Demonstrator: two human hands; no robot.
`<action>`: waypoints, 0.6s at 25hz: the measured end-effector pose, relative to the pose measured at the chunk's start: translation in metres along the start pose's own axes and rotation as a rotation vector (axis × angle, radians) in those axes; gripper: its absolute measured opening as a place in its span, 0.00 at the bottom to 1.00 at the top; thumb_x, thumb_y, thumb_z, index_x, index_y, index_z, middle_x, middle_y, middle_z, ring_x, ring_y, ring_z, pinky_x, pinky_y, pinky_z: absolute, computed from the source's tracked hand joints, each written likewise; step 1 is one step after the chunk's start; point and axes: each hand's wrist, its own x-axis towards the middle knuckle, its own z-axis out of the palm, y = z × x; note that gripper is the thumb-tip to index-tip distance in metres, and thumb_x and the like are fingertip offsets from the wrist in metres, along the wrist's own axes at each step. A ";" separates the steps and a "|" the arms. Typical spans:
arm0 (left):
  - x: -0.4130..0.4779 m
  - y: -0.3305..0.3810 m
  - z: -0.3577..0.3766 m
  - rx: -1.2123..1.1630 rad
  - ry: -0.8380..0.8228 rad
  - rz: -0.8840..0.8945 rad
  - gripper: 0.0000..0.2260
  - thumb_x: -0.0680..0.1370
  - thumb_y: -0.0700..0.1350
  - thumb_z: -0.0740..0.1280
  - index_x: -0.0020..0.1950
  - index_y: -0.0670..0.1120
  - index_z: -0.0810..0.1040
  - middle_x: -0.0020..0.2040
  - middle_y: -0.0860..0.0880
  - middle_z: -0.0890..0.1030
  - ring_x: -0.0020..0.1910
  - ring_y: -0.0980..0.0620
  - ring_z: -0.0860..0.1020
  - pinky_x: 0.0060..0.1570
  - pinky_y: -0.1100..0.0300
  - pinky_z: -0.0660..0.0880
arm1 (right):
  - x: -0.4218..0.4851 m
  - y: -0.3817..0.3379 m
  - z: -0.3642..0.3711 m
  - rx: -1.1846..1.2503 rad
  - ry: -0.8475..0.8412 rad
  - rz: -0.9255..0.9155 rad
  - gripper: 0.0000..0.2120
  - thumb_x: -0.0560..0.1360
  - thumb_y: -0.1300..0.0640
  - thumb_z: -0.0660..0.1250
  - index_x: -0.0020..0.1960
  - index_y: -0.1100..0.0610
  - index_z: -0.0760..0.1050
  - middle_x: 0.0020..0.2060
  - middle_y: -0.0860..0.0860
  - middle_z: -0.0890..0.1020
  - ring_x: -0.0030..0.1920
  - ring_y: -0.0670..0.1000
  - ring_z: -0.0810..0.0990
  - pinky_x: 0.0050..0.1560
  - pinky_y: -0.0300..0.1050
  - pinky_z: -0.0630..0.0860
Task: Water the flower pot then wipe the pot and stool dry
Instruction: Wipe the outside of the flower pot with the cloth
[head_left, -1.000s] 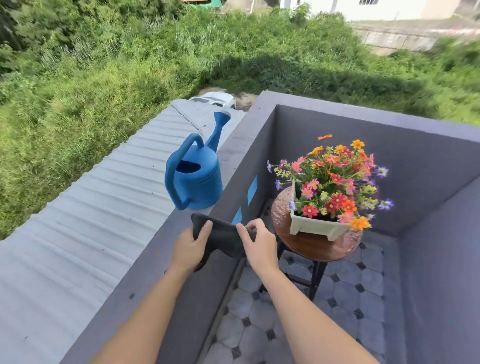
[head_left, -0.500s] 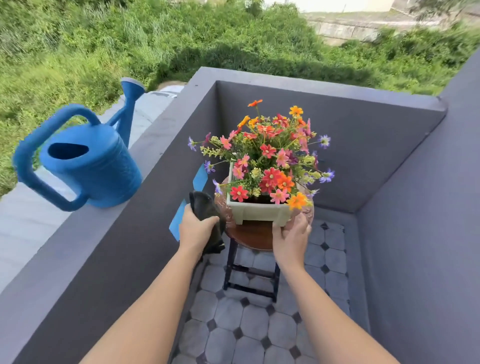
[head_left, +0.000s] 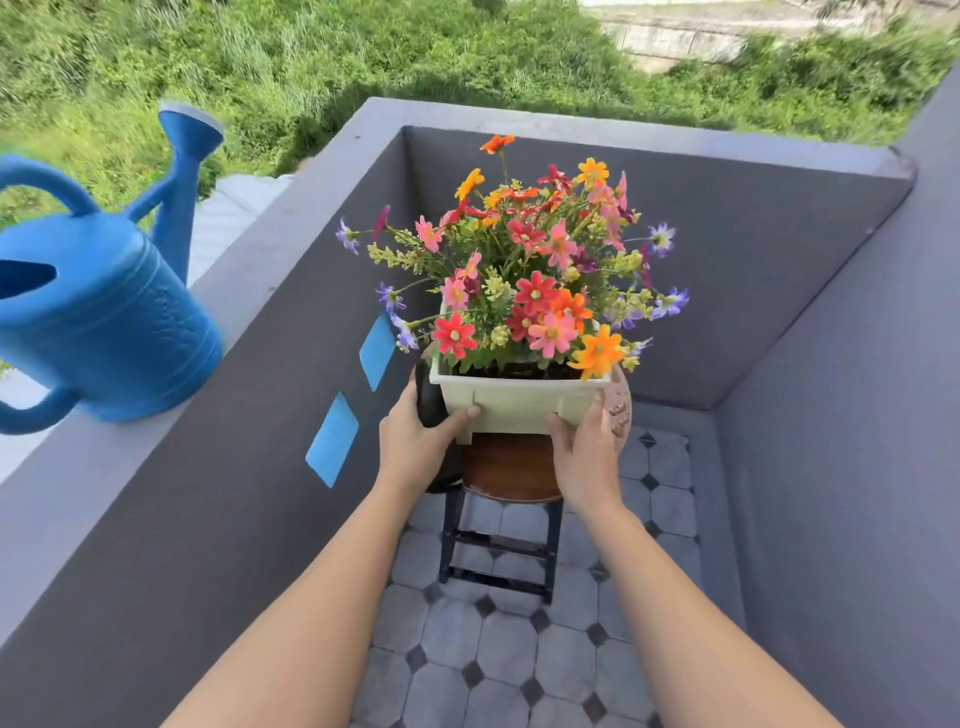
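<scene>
Both hands clamp pot (head_left: 519, 402) on stool (head_left: 511, 465): left hand (head_left: 415, 441) w/ cloth (head_left: 431, 402), right hand (head_left: 584, 452) bare. Soil-heavy, prob wet/slick; grip under rim.

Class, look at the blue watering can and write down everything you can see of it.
The watering can is bright blue and looks like moulded plastic, with ribbed bands round its body. It has an oval filling hole on top, a looping handle cut off by the left edge of the picture, and a long spout rising to a pale-faced rose. It stands upright on the flat top of the grey parapet wall, spout pointing outward. No hand touches it.
</scene>
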 end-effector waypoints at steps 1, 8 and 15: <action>0.002 0.004 -0.001 -0.013 0.005 -0.001 0.22 0.69 0.51 0.76 0.60 0.48 0.77 0.52 0.54 0.82 0.53 0.55 0.79 0.53 0.57 0.76 | -0.002 -0.005 -0.002 0.014 0.001 -0.011 0.31 0.79 0.51 0.57 0.75 0.63 0.48 0.68 0.63 0.65 0.67 0.62 0.66 0.62 0.51 0.64; 0.012 0.022 0.000 -0.253 0.085 -0.093 0.11 0.68 0.54 0.71 0.46 0.52 0.77 0.47 0.46 0.81 0.47 0.47 0.80 0.52 0.41 0.77 | 0.009 -0.039 -0.016 0.024 -0.008 0.065 0.31 0.79 0.44 0.52 0.76 0.53 0.45 0.68 0.64 0.65 0.68 0.61 0.64 0.60 0.51 0.62; 0.014 0.026 0.045 0.063 0.147 0.236 0.28 0.78 0.57 0.58 0.76 0.51 0.57 0.79 0.52 0.49 0.74 0.58 0.52 0.71 0.59 0.52 | 0.034 -0.038 -0.021 -0.007 -0.015 0.016 0.32 0.78 0.42 0.53 0.76 0.53 0.46 0.71 0.56 0.65 0.71 0.59 0.62 0.66 0.54 0.61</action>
